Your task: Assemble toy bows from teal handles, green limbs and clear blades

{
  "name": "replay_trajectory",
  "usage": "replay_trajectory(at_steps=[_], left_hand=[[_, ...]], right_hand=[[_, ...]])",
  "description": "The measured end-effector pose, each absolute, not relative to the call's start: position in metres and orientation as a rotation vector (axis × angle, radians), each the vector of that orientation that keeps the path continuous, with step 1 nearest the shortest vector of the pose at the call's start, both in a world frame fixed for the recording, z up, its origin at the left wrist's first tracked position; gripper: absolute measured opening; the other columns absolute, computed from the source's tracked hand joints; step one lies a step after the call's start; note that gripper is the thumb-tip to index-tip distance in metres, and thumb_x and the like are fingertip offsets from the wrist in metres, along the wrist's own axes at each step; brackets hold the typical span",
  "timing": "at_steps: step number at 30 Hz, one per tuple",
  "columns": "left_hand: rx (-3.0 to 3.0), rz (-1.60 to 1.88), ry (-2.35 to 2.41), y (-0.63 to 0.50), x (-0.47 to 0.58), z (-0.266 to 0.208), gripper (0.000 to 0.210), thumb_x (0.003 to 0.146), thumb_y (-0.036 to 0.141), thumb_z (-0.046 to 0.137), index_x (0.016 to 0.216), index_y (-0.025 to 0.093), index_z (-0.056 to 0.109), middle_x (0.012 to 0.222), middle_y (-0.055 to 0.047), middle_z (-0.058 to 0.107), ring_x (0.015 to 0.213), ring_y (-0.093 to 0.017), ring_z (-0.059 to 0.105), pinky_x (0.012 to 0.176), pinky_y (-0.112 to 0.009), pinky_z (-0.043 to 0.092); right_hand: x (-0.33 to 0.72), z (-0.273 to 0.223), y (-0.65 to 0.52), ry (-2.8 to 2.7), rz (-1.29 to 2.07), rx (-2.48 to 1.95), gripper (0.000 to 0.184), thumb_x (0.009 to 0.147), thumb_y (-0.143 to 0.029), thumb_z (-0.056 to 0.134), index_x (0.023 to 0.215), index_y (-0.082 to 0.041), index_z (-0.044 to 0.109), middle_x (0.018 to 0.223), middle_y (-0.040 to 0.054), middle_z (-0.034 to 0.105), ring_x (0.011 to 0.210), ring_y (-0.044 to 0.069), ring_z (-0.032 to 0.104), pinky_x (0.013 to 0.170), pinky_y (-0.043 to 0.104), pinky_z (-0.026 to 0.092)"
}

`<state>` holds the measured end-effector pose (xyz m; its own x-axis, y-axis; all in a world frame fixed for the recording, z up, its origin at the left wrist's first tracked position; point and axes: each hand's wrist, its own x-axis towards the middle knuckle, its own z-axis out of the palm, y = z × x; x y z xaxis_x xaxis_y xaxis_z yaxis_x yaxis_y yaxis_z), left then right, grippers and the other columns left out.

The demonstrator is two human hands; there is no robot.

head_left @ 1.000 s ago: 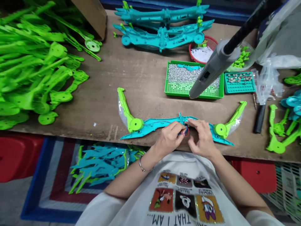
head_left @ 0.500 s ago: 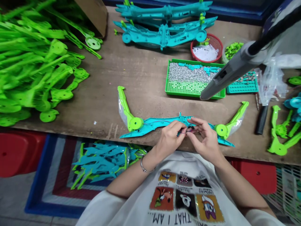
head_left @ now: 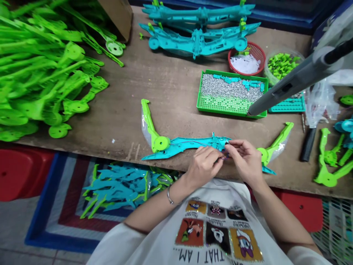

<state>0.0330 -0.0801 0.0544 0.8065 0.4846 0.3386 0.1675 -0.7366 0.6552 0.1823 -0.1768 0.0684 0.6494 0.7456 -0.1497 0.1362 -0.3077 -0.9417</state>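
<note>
Both our hands sit at the centre of the teal-and-green toy bow (head_left: 187, 144), which lies flat along the near edge of the surface (head_left: 165, 92), lower middle of the frame. Left hand (head_left: 204, 167): fingers pinched nearly closed at the bow's middle. Right hand (head_left: 246, 162): fingers curled, tips meeting the left's at the same spot. Something small and thin, likely wire, sits between the fingertips; too small to tell who grips it.

Containers, upper right of the frame:
- green tray (head_left: 220, 105): heap of small silver screws, a few teal bits on top
- red basket (head_left: 260, 55): white pieces
- clear tub (head_left: 268, 70): small green parts
- teal tray (head_left: 289, 106): mostly hidden behind the grey hanging tool (head_left: 286, 88)

Loose green limb parts (head_left: 41, 66) are piled at upper left. Teal bow frames (head_left: 198, 25) are stacked at top centre.
</note>
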Motion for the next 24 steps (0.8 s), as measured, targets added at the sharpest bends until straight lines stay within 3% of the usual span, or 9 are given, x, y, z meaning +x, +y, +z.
replay_trajectory(at_steps=[8, 13, 18, 20, 24], left_hand=[[2.368, 0.761, 0.545, -0.095, 0.039, 0.053, 0.006, 0.095, 0.019, 0.062, 0.090, 0.020, 0.065, 0.086, -0.001, 0.076, 0.079, -0.017, 0.068, 0.080, -0.038, 0.044], [2.325, 0.718, 0.445, -0.084, 0.036, 0.059, 0.011, 0.091, 0.015, 0.059, 0.097, 0.021, 0.067, 0.089, -0.003, 0.075, 0.084, -0.019, 0.067, 0.082, -0.038, 0.047], [2.438, 0.535, 0.476, -0.045, 0.049, 0.063, 0.046, 0.086, 0.005, 0.054, 0.129, 0.020, 0.062, 0.131, -0.013, 0.063, 0.118, -0.028, 0.058, 0.097, -0.044, 0.047], [2.478, 0.441, 0.307, -0.032, 0.056, 0.061, 0.042, 0.088, 0.005, 0.055, 0.124, 0.023, 0.066, 0.134, -0.011, 0.063, 0.120, -0.027, 0.056, 0.097, -0.043, 0.047], [2.480, 0.444, 0.195, -0.023, 0.060, 0.053, 0.018, 0.097, 0.014, 0.057, 0.107, 0.021, 0.070, 0.116, -0.007, 0.071, 0.109, -0.023, 0.061, 0.092, -0.038, 0.046]], right_hand=[[0.184, 0.084, -0.187, -0.795, 0.887, -1.792, 0.044, 0.088, -0.036, 0.074, 0.128, -0.022, 0.065, 0.083, 0.0011, 0.071, 0.067, 0.013, 0.067, 0.057, 0.024, 0.055], [0.186, 0.085, -0.185, -0.888, 0.857, -1.805, 0.034, 0.089, -0.028, 0.068, 0.122, -0.020, 0.065, 0.085, 0.0010, 0.070, 0.064, 0.010, 0.061, 0.054, 0.022, 0.048], [0.186, 0.086, -0.189, -1.080, 0.714, -1.878, 0.032, 0.087, -0.020, 0.065, 0.119, -0.022, 0.063, 0.085, -0.0012, 0.070, 0.061, 0.010, 0.055, 0.063, 0.025, 0.050], [0.186, 0.084, -0.192, -1.161, 0.621, -1.921, 0.030, 0.088, -0.018, 0.064, 0.118, -0.023, 0.063, 0.086, -0.0005, 0.072, 0.064, 0.012, 0.057, 0.068, 0.028, 0.052], [0.189, 0.075, -0.193, -1.378, 0.225, -2.009, 0.023, 0.092, -0.013, 0.059, 0.112, -0.021, 0.066, 0.092, 0.0048, 0.073, 0.075, 0.017, 0.063, 0.076, 0.034, 0.054]])
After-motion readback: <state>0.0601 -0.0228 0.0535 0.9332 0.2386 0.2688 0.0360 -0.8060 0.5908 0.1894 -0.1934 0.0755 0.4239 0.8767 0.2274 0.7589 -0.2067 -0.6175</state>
